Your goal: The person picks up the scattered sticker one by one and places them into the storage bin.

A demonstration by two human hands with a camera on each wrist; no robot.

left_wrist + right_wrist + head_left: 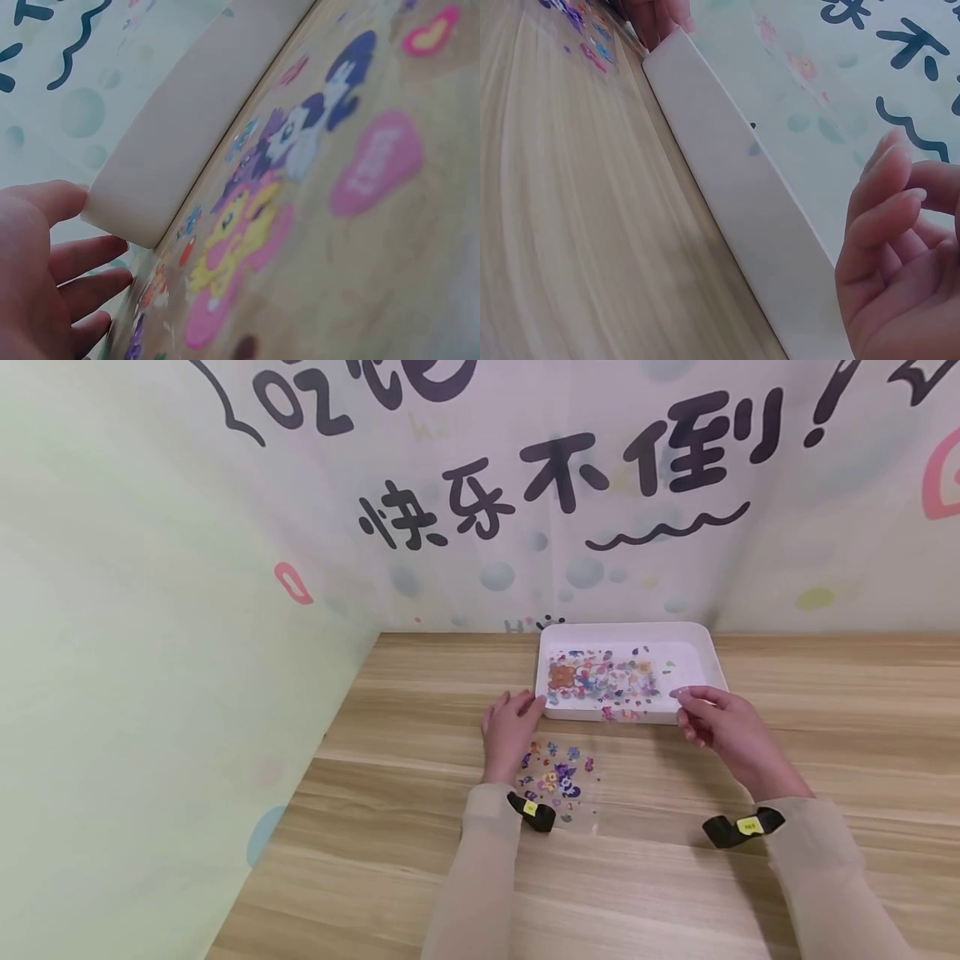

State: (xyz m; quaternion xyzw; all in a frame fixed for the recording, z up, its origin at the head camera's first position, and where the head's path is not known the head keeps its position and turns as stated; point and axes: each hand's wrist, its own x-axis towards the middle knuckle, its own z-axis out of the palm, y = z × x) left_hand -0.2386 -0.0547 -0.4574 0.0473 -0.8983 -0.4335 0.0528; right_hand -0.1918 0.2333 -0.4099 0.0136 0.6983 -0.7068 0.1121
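Note:
A white rectangular tray stands against the wall, holding clear sheets of colourful stickers. My left hand rests by its near left corner, a fingertip touching the tray wall, its fingers loosely bent. Over the near right rim, my right hand brings thumb and forefinger together, the other fingers curled. A small dark piece, seemingly a sticker, shows at those fingertips; in the right wrist view the pinch is partly cut off. Another clear sticker sheet lies on the table beside the left wrist.
The wood-grain table meets a printed cloth wall at the back and another at the left. Pink stickers overlap the tray's front rim. A black strap with a camera sits on each sleeve.

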